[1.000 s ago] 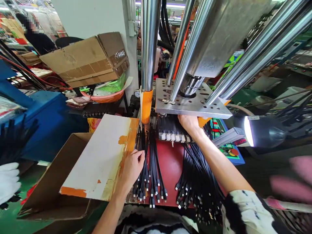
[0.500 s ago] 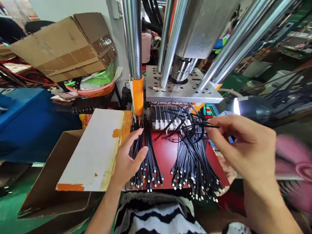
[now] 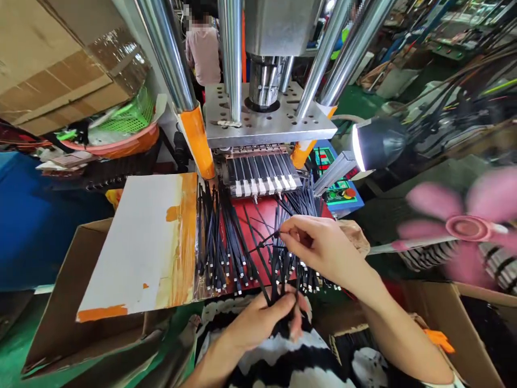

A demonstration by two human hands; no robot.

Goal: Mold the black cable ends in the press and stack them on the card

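Observation:
My left hand (image 3: pixel 270 320), low at the table's front edge, is closed around several black cables (image 3: pixel 264 264) that run upward from the fingers. Above it, my right hand (image 3: pixel 327 250) pinches a thin, black, branching piece (image 3: pixel 264 243) at the cables' upper part. Whether this piece is joined to the cables I cannot tell. Other black cables with pale metal plug ends (image 3: pixel 230 253) lie in a bundle on the red board (image 3: pixel 252 207) to the left. More cables (image 3: pixel 309 202) lie to the right, partly behind my right hand.
A press with a steel plate (image 3: pixel 270 126) stands ahead, over a mould block (image 3: pixel 262 175) with black and white strips. A lit lamp (image 3: pixel 375 143), a control panel (image 3: pixel 339 188) and a spinning pink fan (image 3: pixel 468 226) are right. Left is a white board (image 3: pixel 133 231) over a carton (image 3: pixel 60 307).
My right hand has come down and left from the mould with the cables. My left hand has moved down and right, from open to closed around them. The head view has shifted.

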